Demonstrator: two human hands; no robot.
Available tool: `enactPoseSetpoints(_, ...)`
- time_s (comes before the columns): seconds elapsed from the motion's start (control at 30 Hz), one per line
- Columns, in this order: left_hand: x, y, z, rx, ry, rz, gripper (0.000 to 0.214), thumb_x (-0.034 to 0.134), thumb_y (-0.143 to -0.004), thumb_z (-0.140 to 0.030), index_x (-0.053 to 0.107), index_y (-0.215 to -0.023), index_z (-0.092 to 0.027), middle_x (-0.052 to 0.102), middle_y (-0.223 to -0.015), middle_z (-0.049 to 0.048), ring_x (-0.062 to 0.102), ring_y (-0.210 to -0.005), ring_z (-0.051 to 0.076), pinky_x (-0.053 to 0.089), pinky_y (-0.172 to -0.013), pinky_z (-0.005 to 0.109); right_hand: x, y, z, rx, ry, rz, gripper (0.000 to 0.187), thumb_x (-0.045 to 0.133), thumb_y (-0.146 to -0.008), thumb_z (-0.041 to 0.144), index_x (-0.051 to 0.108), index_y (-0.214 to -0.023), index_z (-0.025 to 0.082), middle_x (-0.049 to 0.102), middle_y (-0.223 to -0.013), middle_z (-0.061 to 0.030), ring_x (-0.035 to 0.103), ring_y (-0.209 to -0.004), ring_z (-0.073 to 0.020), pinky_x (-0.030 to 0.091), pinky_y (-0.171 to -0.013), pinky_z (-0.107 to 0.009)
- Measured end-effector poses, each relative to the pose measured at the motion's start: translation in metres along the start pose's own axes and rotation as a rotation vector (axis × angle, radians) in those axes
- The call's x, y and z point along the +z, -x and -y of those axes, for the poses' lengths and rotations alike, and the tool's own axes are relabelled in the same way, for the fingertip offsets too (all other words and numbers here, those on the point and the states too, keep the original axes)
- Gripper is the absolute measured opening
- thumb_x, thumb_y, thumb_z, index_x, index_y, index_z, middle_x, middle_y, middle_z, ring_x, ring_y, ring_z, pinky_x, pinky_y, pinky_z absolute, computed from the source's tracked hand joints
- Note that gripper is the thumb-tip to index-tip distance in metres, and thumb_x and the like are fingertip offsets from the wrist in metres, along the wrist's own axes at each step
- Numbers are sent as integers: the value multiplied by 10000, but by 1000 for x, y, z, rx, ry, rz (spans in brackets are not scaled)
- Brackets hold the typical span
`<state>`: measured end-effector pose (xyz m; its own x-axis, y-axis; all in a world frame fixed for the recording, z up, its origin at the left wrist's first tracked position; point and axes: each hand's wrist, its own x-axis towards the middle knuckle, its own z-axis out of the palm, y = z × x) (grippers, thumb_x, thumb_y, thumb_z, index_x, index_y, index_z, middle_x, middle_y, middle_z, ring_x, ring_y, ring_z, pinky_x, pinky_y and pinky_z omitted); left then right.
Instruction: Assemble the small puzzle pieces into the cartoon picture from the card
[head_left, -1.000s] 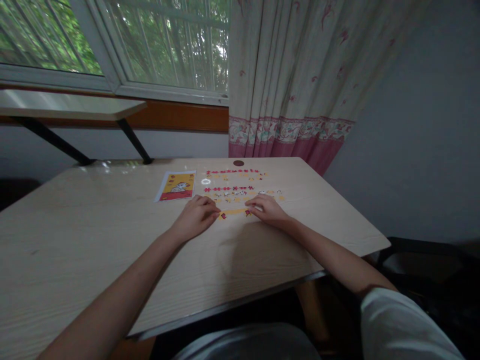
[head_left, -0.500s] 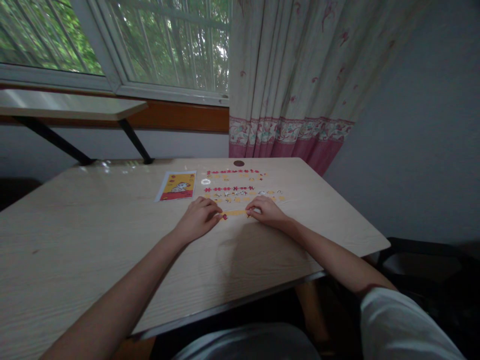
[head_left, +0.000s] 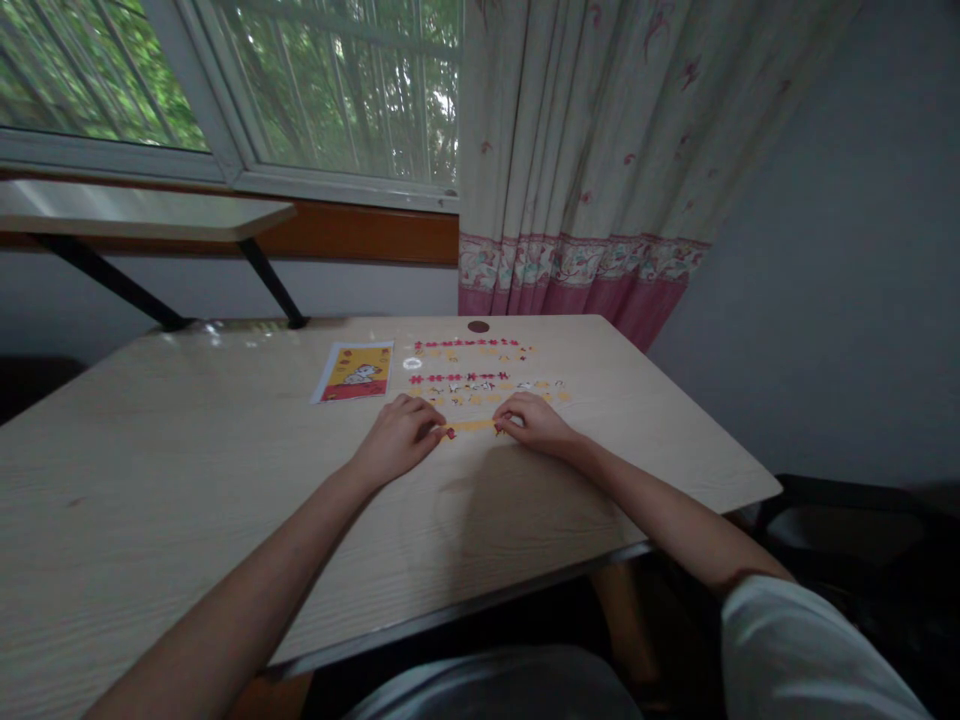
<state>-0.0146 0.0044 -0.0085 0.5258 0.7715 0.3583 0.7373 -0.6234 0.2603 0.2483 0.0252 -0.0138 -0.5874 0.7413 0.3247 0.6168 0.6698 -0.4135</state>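
A joined strip of yellow puzzle pieces [head_left: 472, 425] lies on the wooden table [head_left: 187, 480] between my two hands. My left hand [head_left: 397, 440] rests on the table with its fingers curled, the fingertips pinching the strip's left end where a red piece shows. My right hand [head_left: 534, 422] pinches the strip's right end in the same way. Beyond the hands, rows of loose red and yellow puzzle pieces [head_left: 480, 375] are laid out. A yellow and red picture card [head_left: 352, 371] lies to their left.
A small dark round thing [head_left: 478, 326] sits near the table's far edge. A window and a cream and pink curtain [head_left: 592, 150] stand behind the table. A folding shelf [head_left: 135, 215] juts out under the window at left. The table's near right corner ends close to my right arm.
Both hands have closed in slightly on the ends of the yellow strip; the left fingertips now cover the red piece at its left end. The other pieces have not moved.
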Motion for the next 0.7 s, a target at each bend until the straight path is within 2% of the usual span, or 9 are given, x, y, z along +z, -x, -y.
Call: enactPoseSetpoints(0.7, -1, 0, -1, 7, -27, 10, 229, 501, -864, -333, 673, -901, -188, 654, -897, 80, 536, -897, 228, 400, -804, 370, -5, 2, 0, -3, 25, 14, 127, 600, -817, 250, 682, -892, 189, 671, -858, -38, 575, -834, -146, 389, -804, -283)
